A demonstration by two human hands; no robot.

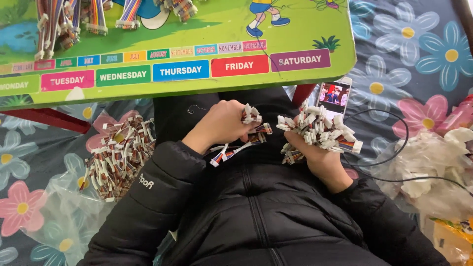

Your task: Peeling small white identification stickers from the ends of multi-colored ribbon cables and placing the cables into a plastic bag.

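My left hand is closed on a small bunch of short ribbon cables with white plastic connectors; a few of their ends hang below it over my lap. My right hand grips a thick bundle of the same cables, their white connectors fanning out above the fingers. The two hands sit close together above my black jacket, just below the edge of the green table.
A low green children's table with coloured labels carries more ribbon cables at its far left. A pile of cables lies on clear plastic at my left. A phone with a black cord and white plastic bags lie on the flowered mat at my right.
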